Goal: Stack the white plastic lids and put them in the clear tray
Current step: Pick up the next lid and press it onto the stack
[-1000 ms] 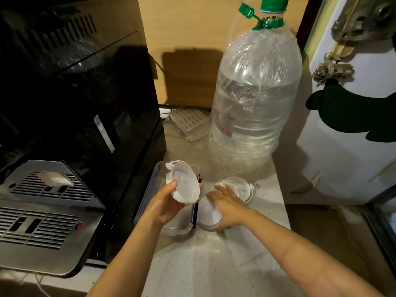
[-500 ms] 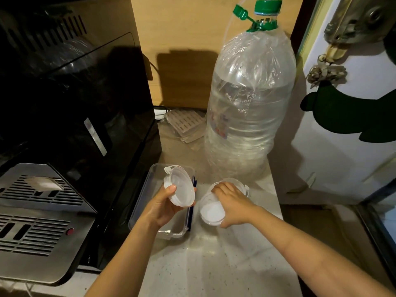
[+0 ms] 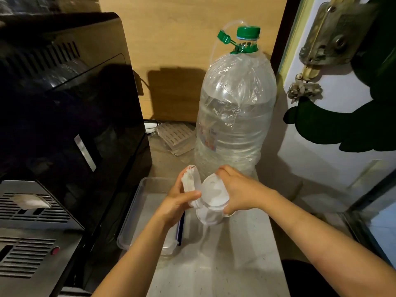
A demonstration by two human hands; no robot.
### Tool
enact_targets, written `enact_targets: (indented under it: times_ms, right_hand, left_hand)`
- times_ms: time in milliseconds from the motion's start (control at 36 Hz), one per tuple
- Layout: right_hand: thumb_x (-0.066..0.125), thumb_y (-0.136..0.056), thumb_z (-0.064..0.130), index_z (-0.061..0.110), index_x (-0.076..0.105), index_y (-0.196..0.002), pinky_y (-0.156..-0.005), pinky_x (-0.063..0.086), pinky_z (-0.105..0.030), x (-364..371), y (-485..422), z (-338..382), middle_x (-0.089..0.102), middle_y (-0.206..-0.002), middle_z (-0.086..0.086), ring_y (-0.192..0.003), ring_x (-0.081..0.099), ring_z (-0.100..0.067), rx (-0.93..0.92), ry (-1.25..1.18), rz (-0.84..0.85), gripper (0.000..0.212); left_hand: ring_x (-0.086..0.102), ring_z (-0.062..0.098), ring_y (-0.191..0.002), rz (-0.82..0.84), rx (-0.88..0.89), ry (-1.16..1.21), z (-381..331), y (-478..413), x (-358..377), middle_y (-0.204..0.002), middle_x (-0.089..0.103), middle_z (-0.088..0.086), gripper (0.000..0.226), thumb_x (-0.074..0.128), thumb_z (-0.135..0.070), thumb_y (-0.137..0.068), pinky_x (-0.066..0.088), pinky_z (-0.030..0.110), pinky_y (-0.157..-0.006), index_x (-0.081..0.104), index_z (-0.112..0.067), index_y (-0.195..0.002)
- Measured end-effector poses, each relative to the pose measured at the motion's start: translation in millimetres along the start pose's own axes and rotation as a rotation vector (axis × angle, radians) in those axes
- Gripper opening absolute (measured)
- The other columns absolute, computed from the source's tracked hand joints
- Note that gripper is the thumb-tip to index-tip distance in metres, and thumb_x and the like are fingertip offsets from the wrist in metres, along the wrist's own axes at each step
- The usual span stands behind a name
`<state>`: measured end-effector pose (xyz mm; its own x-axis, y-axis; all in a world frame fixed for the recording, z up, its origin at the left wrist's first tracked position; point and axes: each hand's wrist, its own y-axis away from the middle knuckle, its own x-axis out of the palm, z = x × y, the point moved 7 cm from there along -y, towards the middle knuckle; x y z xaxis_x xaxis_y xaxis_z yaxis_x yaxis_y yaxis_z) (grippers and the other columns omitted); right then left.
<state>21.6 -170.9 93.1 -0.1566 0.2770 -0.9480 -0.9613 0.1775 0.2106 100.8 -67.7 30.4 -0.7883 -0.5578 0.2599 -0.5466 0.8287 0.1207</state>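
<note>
My left hand (image 3: pixel 179 203) grips a small stack of white plastic lids (image 3: pixel 191 183), held on edge above the right side of the clear tray (image 3: pixel 137 202). My right hand (image 3: pixel 240 192) holds another white lid (image 3: pixel 214 194) tilted toward that stack, and the two nearly touch. One more white lid (image 3: pixel 209 218) shows below the right hand, just over the counter; whether it rests there or is held I cannot tell. The tray stands on the pale counter beside the black machine, with nothing visible in its bare part.
A big clear water bottle (image 3: pixel 235 116) with a green cap stands right behind the hands. A black and steel machine (image 3: pixel 64 125) fills the left. A white door (image 3: pixel 334 125) bounds the right. A dark blue strip (image 3: pixel 181 229) lies along the tray's right edge. Slotted plastic pieces (image 3: pixel 175 138) lie at the back.
My right hand lifted a lid off the counter and brought it up against the lids in my left hand. The left hand turned its lids edge-on. The camera tilted down slightly.
</note>
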Motion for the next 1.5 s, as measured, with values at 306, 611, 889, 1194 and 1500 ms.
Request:
enact_targets:
  times_ms: [306,611,889,1194,1500]
  right_hand:
    - [0.076,-0.062,0.029,0.013,0.037,-0.124,-0.083,0.051,-0.034,-21.0,3.4,12.4,0.037,-0.126,-0.002,-0.108,0.047,-0.021,-0.025,0.069,-0.029,0.075]
    - [0.076,-0.067,0.029,0.017,0.009,-0.147,-0.100,0.042,-0.031,-41.6,11.0,27.7,0.022,-0.148,0.000,-0.131,0.035,-0.019,-0.137,-0.108,-0.117,0.105]
    - [0.082,-0.063,0.029,0.026,0.017,-0.144,-0.100,0.027,-0.018,-36.7,7.4,29.0,0.030,-0.149,0.008,-0.135,0.030,-0.009,-0.143,-0.445,-0.180,0.104]
    - [0.084,-0.062,0.030,0.029,0.022,-0.144,-0.112,0.030,-0.029,-31.5,4.9,34.9,0.024,-0.152,0.009,-0.136,0.025,-0.005,-0.177,-0.515,-0.177,0.102]
    - [0.082,-0.066,0.028,0.031,0.016,-0.146,-0.113,0.021,-0.023,-27.8,7.0,38.5,0.016,-0.153,0.012,-0.138,0.014,-0.002,-0.229,-0.463,-0.141,0.104]
  left_hand:
    - [0.054,0.025,-0.107,0.047,0.023,-0.068,-9.3,-8.1,14.7,-0.124,0.048,0.008,0.103,0.076,-0.027,-0.044,0.054,0.026,-0.065,0.030,-0.026,-0.136]
    - [0.057,0.029,-0.103,0.109,0.035,0.067,-14.4,-11.1,18.0,-0.121,0.052,0.014,0.114,0.087,-0.049,-0.037,0.055,0.036,-0.070,0.032,-0.022,-0.134]
    - [0.068,0.018,-0.091,0.212,0.053,0.267,-24.7,-4.0,34.8,-0.100,0.070,0.005,0.109,0.088,-0.046,-0.037,0.058,0.032,-0.072,0.039,-0.013,-0.128]
    - [0.070,0.020,-0.082,0.182,-0.007,0.397,-17.4,-3.0,26.8,-0.088,0.074,0.006,0.103,0.091,-0.043,-0.031,0.059,0.031,-0.062,0.047,-0.010,-0.117]
    - [0.069,0.018,-0.084,0.196,-0.013,0.399,-20.2,-1.7,25.9,-0.091,0.073,0.004,0.101,0.091,-0.043,-0.034,0.058,0.030,-0.061,0.046,-0.013,-0.119]
